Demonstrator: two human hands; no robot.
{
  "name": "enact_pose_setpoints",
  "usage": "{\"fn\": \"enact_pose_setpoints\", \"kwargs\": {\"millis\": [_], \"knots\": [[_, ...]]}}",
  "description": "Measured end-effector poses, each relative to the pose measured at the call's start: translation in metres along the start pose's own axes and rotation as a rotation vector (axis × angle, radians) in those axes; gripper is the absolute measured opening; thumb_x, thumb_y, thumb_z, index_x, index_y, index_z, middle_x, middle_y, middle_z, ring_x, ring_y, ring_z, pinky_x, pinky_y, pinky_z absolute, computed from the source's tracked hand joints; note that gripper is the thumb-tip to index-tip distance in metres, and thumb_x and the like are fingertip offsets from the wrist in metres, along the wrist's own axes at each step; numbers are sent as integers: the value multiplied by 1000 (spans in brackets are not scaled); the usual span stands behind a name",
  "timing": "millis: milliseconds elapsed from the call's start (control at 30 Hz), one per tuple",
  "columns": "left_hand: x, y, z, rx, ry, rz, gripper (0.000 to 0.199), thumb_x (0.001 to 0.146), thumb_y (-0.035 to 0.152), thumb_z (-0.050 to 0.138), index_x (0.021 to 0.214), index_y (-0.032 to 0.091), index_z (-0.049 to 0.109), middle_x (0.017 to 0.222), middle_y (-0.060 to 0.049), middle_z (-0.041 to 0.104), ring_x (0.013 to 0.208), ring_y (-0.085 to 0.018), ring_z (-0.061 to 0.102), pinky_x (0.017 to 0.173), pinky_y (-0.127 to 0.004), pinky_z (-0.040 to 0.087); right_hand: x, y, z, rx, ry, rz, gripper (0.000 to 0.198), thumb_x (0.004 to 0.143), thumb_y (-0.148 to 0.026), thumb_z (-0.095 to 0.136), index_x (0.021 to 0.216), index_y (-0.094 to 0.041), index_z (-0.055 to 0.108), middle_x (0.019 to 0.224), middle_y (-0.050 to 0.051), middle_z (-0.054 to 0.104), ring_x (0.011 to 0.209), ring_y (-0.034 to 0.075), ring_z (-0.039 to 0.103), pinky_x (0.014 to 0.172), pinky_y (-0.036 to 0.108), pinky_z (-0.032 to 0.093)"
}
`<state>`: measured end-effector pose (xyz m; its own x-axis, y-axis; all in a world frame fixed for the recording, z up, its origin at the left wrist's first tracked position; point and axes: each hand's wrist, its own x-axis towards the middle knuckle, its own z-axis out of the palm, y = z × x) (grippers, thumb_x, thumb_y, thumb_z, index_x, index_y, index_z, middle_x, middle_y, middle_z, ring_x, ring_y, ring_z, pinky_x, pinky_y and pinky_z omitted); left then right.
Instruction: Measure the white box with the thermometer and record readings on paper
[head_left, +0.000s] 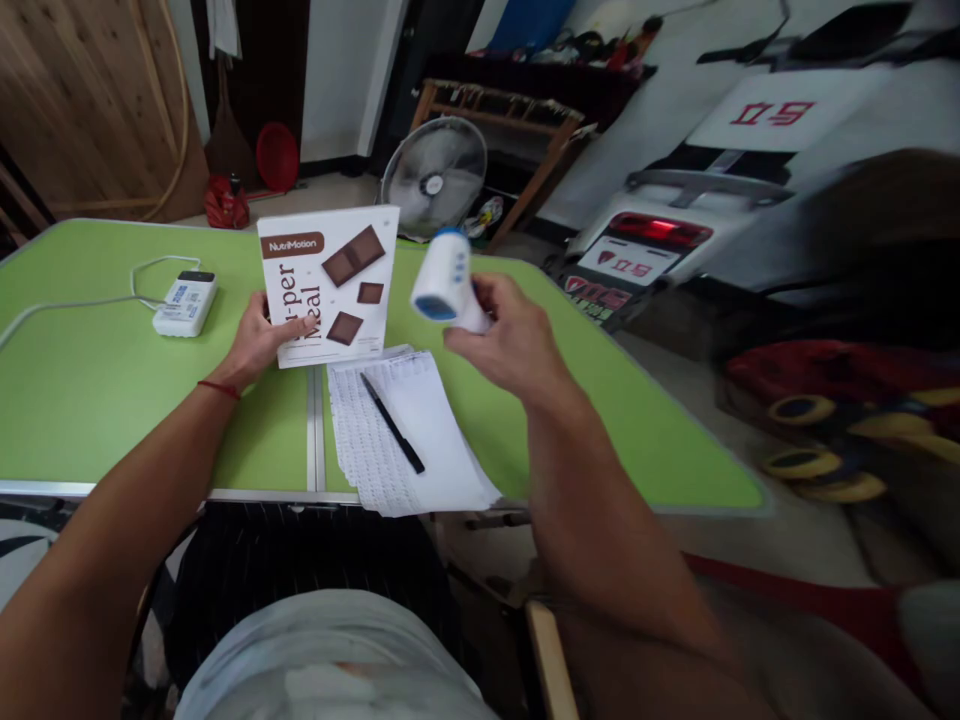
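Observation:
My left hand [259,345] grips the lower left edge of a white NutriMotion box [330,283] printed with brown bars, holding it upright on the green table [90,380]. My right hand [506,335] holds a white and blue handheld thermometer-like device [444,280] above the table, just right of the box. Sheets of paper [409,435] with a black pen [392,422] on them lie in front of the box, between my two arms.
A white gadget with a cable [185,302] lies at the table's left. Beyond the table stand a floor fan [433,180], a wooden rack [517,120] and a white scooter [720,170]. Red and yellow items [840,420] lie on the floor at right.

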<state>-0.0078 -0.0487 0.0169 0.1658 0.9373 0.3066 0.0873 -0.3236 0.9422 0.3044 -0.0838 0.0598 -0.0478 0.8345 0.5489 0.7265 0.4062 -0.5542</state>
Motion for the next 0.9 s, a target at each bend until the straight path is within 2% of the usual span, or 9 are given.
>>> {"fn": "enact_pose_setpoints", "kwargs": {"millis": [100,233,333,433,533,767,900], "knots": [[-7,10,5,-138,16,-70,71,66,50,87,120,13,57,128,-18,68,110,-28,69,91,-40,59,-16,-44,2,421,67,112,38,80,-41,64,114,-25,63,93,6,70,78,23,66,65,39,54],[-13,16,5,-113,-75,-107,69,67,46,87,120,12,59,126,-18,70,106,-28,70,85,-38,60,-50,-94,24,949,-75,316,33,80,-43,54,107,-24,60,77,1,59,63,16,58,55,33,49],[-11,17,2,-102,-118,-90,65,67,46,87,116,13,61,121,-18,72,103,-27,70,81,-36,59,-63,-114,42,1170,-155,520,33,73,-43,57,99,-23,59,68,-3,52,55,13,49,50,29,43],[-9,17,0,-124,-116,-79,64,63,47,91,111,14,63,112,-14,74,97,-26,70,79,-36,58,-63,-121,52,1149,-111,652,30,70,-41,65,93,-22,61,63,-6,50,52,10,44,48,27,37],[-9,17,1,-131,-117,-86,64,60,45,93,107,14,64,108,-12,74,93,-24,70,81,-36,57,-60,-120,56,1066,-38,680,30,68,-40,70,91,-21,63,59,-7,51,51,9,43,48,27,35],[-10,18,1,-156,-120,-58,63,59,40,94,107,16,63,109,-10,73,97,-25,68,82,-37,56,-61,-119,66,963,-55,613,25,71,-41,72,85,-22,65,60,-6,54,54,11,47,53,29,38],[-11,20,0,-172,-174,-40,63,60,40,95,109,16,62,106,-10,73,95,-25,69,82,-38,56,-55,-122,71,945,-56,507,30,73,-46,74,89,-22,68,71,-2,63,69,15,57,63,32,47]]}}
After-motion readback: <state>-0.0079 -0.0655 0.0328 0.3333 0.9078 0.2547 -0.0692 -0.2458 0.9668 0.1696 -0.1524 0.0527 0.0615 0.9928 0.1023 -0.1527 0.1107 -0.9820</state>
